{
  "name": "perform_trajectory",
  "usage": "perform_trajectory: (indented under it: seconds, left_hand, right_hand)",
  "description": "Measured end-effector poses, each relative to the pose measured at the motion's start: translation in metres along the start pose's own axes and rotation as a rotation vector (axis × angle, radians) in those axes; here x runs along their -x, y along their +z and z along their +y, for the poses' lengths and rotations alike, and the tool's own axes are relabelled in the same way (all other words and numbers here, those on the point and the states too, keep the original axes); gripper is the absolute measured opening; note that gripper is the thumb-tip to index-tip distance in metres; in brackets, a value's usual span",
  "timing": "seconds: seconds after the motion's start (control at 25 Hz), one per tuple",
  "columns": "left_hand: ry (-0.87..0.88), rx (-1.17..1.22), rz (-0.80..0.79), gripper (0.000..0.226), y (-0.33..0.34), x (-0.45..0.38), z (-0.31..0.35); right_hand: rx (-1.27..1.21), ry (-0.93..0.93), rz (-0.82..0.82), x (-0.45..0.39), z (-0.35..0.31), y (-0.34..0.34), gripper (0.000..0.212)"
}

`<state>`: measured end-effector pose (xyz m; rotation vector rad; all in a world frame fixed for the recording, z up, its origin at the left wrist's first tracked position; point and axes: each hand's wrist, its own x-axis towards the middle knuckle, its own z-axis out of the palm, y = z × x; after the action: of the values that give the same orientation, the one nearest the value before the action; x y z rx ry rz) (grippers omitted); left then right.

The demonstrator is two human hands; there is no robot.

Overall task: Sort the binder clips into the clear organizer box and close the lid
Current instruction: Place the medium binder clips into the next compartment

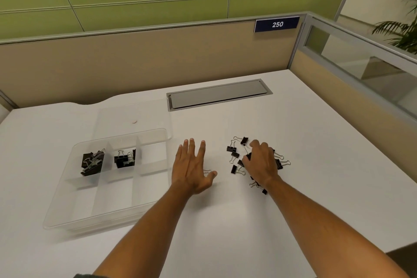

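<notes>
From the head view, a clear box (106, 189) sits on the white table (293, 142) toward its left edge, divided into compartments in two rows of three. In the far row, the left compartment holds a heap of larger black clips (91, 162), the middle one holds a few smaller black clips (124, 159), and the right one shows nothing inside; the three near compartments also show nothing inside. The clear lid (135, 117) lies flat on the table just behind the box, touching or nearly touching its far wall, with a small round pale mark on it. The loose clips (235, 156) lie scattered right of the table's middle, well apart from the box. The right hand (261, 162) rests on this pile with its fingers curled down over the clips; whether it actually grips one cannot be told, since the hand hides what lies beneath. The left hand (191, 165) lies palm down on the table between the box and the pile, fingers straight and spread, with the wire handle of one clip (207, 172) showing just beside its thumb. A grey cable hatch (218, 95) is set into the table near its far edge. On the beige partition behind it, a dark blue sign (277, 24) reads "250" in white.
</notes>
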<state>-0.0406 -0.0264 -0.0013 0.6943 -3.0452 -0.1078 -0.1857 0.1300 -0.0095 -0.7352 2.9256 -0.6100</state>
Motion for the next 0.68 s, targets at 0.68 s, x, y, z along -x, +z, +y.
perform_trajectory:
  seconds: [0.68]
  left_hand:
    - [-0.081,-0.092,0.086,0.095,-0.035,0.041,-0.123]
  right_hand:
    - [-0.130,-0.288,0.083,0.027,-0.151,0.023,0.038]
